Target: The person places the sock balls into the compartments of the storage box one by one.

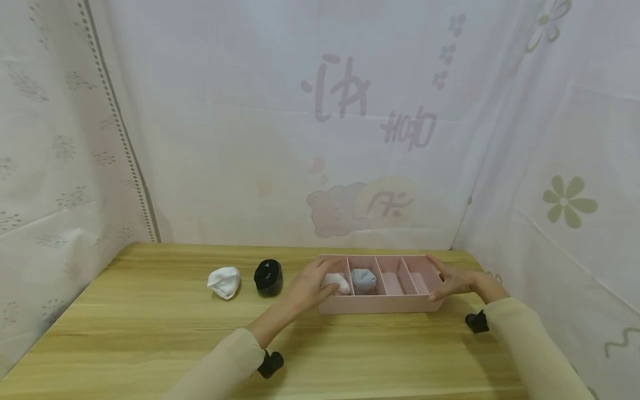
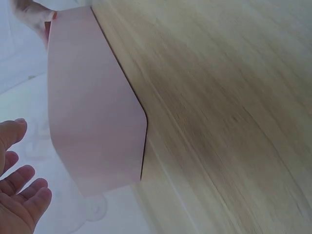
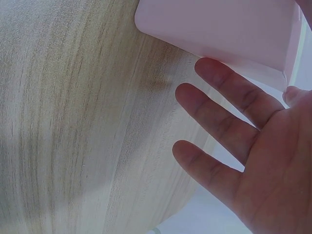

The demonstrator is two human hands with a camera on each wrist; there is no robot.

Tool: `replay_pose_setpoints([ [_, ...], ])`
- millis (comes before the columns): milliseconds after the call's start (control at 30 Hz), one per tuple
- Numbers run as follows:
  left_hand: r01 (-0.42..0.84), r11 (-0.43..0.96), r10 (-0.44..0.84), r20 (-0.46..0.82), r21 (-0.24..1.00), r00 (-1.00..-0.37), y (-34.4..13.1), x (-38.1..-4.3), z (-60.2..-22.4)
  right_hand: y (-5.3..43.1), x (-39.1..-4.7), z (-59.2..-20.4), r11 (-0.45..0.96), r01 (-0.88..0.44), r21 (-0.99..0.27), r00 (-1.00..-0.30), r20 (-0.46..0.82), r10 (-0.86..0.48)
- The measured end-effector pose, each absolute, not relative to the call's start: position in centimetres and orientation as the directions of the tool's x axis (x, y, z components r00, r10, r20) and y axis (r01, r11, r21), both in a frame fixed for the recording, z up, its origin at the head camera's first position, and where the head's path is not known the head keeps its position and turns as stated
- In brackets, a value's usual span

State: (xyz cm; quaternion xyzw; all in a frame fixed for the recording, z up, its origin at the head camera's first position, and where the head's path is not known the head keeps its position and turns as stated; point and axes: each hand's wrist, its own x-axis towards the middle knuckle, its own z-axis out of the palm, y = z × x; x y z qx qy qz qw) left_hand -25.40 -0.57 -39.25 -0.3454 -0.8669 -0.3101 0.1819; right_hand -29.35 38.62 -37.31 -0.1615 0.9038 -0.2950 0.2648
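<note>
Our left hand [image 1: 306,286] is hovering at the left end of the pink box [image 1: 380,305], its fingers loosely spread and grasping nothing; whether it is touching the box's rim, we are not able to tell. Our right hand [image 1: 454,279] is pinching the box's right end, the thumb lying at the front corner and a finger at the rear corner, while 3 other fingers are stretching out straight.

Behind the box, we are seeing a pale printed cloth [image 1: 225,139] hanging as a wall. Beneath the box, a wood-grained table [image 1: 150,328] is spreading out on every side. Toward the box from the front, 2 beige sleeves [image 1: 535,344] are slanting, 1 on each side.

The box itself is sitting flat, its 3 dividers forming 4 compartments. Well to the left of the box, a white bundle [image 1: 224,282] is lying on the table; between that bundle and the box, a black bundle [image 1: 268,276] is resting. Inside the box, a grey-blue bundle [image 1: 364,280] is filling much of compartment 2 from the left, and a pinkish-white bundle [image 1: 338,284] is lying in compartment 1, partly hidden by our left hand.
</note>
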Motion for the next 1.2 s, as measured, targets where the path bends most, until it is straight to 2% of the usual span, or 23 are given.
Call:
replay_pose_setpoints([
  [333, 0.675, 0.656, 0.424, 0.575, 0.338, -0.7, -3.4, -25.2, -38.7, 38.6, -29.4, -37.3, 0.778, -0.125, -0.615, -0.804, -0.397, -0.443],
  [800, 0.63, 0.683, 0.369, 0.57, 0.369, -0.734, -7.3, -25.8, -39.0, 38.8, -29.5, -37.5, 0.775, -0.122, -0.62, -0.805, -0.395, -0.443],
  [1033, 0.575, 0.716, 0.363, 0.492, 0.396, -0.791, -9.0, -25.9, -39.1, 38.7, -29.6, -37.5, 0.763, -0.134, -0.633, -0.797, -0.388, -0.462],
  [1200, 0.553, 0.735, 0.356, 0.471, 0.392, -0.807, -9.9, -26.2, -39.6, 38.8, -29.5, -37.4, 0.766, -0.126, -0.63, -0.798, -0.395, -0.456],
])
